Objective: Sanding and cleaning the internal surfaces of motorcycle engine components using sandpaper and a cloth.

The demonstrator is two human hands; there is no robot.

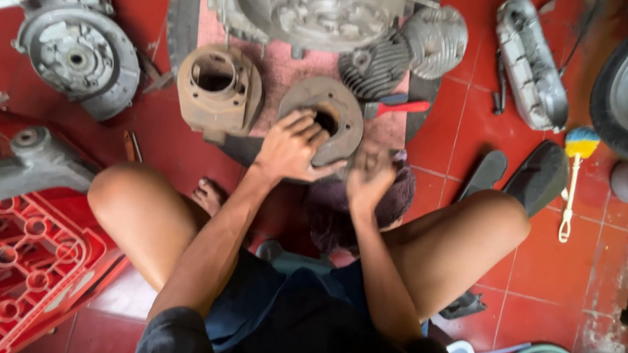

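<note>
Left hand point(292, 148) grips rusty cylinder point(324, 121) (right hand point(371, 177) blurred, perhaps touching).

Left hand point(291, 146) gripping the rim of a round rusty metal cylinder point(324, 121), fingers at its bore. Right hand point(371, 178), blurred, just beside it over a dark purple rag point(397, 200). Second rusty cylinder point(218, 89) close by, red crate point(26, 257) on the red tiled floor point(561, 269).

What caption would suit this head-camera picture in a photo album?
Seated on a red tiled floor, a person's left hand grips a rusty round engine part while the right hand hovers beside it.
</note>
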